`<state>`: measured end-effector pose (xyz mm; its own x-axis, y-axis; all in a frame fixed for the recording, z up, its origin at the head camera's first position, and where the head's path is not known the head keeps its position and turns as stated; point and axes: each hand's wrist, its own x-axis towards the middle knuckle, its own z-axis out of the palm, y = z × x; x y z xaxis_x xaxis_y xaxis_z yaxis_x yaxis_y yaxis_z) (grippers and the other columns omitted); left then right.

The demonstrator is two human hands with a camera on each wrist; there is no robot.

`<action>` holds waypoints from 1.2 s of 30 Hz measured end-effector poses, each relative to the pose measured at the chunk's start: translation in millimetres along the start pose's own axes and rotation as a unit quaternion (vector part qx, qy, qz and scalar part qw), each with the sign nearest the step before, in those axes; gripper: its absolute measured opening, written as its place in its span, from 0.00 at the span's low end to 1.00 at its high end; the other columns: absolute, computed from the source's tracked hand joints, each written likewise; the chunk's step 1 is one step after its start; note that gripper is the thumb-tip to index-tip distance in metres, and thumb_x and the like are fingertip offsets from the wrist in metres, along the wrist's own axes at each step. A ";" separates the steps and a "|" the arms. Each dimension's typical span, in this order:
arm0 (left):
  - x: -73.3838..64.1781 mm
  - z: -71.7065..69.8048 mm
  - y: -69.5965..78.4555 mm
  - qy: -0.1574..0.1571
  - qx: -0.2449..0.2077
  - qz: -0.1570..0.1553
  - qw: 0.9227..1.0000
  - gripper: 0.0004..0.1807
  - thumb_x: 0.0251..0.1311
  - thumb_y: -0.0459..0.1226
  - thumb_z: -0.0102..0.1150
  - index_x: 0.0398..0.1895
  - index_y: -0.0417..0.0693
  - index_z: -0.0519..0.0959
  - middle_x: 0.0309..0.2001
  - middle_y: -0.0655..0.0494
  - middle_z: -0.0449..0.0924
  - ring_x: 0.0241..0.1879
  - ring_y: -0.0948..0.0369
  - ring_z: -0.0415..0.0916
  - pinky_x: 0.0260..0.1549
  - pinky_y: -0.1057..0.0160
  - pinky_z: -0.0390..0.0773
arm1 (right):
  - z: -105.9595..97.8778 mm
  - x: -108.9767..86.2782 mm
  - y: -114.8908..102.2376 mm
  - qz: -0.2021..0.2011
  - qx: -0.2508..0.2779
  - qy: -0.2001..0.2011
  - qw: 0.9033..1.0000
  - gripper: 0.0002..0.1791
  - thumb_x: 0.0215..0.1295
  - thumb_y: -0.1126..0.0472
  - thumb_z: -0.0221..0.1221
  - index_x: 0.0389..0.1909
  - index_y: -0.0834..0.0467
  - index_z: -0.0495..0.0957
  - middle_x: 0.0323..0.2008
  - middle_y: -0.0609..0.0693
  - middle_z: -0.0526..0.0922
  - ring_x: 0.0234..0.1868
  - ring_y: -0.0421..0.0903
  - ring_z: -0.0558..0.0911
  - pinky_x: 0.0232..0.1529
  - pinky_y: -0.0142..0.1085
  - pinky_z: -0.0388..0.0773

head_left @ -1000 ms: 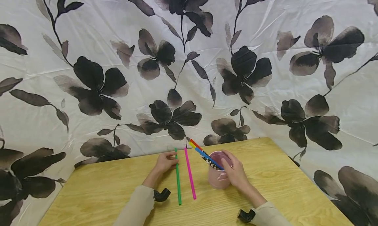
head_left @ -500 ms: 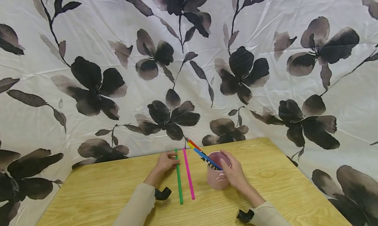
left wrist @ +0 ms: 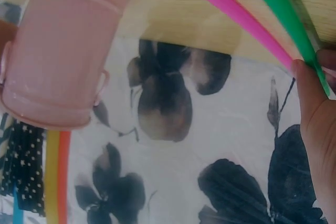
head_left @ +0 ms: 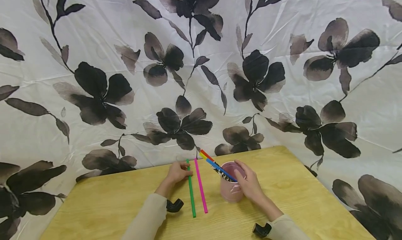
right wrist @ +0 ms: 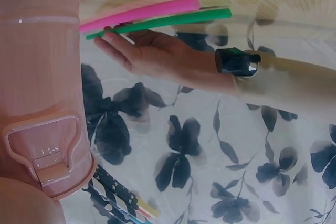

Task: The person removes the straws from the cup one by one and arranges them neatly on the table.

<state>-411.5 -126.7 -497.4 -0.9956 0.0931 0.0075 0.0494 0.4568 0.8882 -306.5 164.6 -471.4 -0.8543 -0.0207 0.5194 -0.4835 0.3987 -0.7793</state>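
Observation:
My left hand [head_left: 178,172] pinches a green drinking straw [head_left: 191,198] near its far end, thumb and fingertips on it in the left wrist view. Just right of it lies a pink straw [head_left: 201,189], nearly parallel, its far end close to my thumb. With my right hand [head_left: 251,186] I grip the rim and right side of a small pink metal bucket [head_left: 230,192], thumb over the rim. Several straws lean out of the bucket to the left: a blue straw [head_left: 220,167], yellow and orange ones, and black-and-white patterned ones. A side handle [right wrist: 44,145] shows in the right wrist view.
The wooden table [head_left: 119,198] ends at the back against a white floral cloth [head_left: 201,76]. Far ends of both loose straws lie near that back edge. Black wrist cameras [head_left: 174,205] sit at both sleeve cuffs.
The green straw has shifted slightly right with my left hand, narrowing the gap to the pink straw. My right hand and the bucket stay in place; the head view has drifted a little.

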 end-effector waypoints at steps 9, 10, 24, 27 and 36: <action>3.6 -0.2 -5.9 -0.009 -0.001 0.017 1.000 0.23 0.43 0.33 0.67 0.45 0.34 0.76 0.33 0.45 0.73 0.23 0.62 0.73 0.22 0.64 0.78 | -1.7 -0.3 0.8 0.007 0.003 -0.008 1.000 0.20 0.63 0.54 0.52 0.56 0.50 0.68 0.52 0.48 0.73 0.51 0.44 0.71 0.51 0.43 0.67; 4.5 -0.1 -6.5 -0.007 0.004 0.021 1.000 0.22 0.43 0.33 0.67 0.45 0.33 0.76 0.33 0.46 0.73 0.23 0.62 0.73 0.22 0.64 0.78 | -1.6 -0.2 0.2 0.009 0.005 -0.009 1.000 0.20 0.63 0.54 0.52 0.56 0.50 0.68 0.52 0.48 0.73 0.51 0.44 0.71 0.51 0.43 0.68; 5.3 2.1 -7.9 -0.002 0.037 0.039 0.999 0.21 0.43 0.33 0.67 0.42 0.34 0.77 0.30 0.49 0.72 0.23 0.62 0.71 0.20 0.65 0.77 | -1.5 -0.6 -4.2 0.014 -0.001 -0.005 1.000 0.19 0.63 0.56 0.51 0.55 0.49 0.68 0.51 0.48 0.73 0.51 0.44 0.71 0.51 0.43 0.68; 5.5 1.9 -7.3 -0.002 0.042 0.041 0.998 0.20 0.43 0.33 0.67 0.43 0.34 0.77 0.30 0.49 0.72 0.23 0.62 0.72 0.21 0.65 0.77 | -1.7 0.1 -4.5 0.011 -0.003 -0.007 1.000 0.19 0.63 0.55 0.51 0.56 0.50 0.68 0.52 0.48 0.73 0.51 0.44 0.71 0.51 0.43 0.68; 5.8 2.0 -7.7 -0.007 0.040 0.038 0.998 0.20 0.44 0.32 0.66 0.43 0.33 0.77 0.32 0.46 0.73 0.24 0.62 0.72 0.21 0.65 0.77 | -0.9 -0.4 -0.1 0.004 -0.005 -0.005 1.000 0.21 0.63 0.56 0.52 0.56 0.56 0.68 0.52 0.48 0.73 0.51 0.45 0.71 0.51 0.44 0.67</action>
<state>-417.5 -127.9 -505.1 -0.9877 0.1416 0.0665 0.1311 0.5169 0.8460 -305.9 165.4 -471.2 -0.8596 -0.0267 0.5103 -0.4752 0.4088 -0.7791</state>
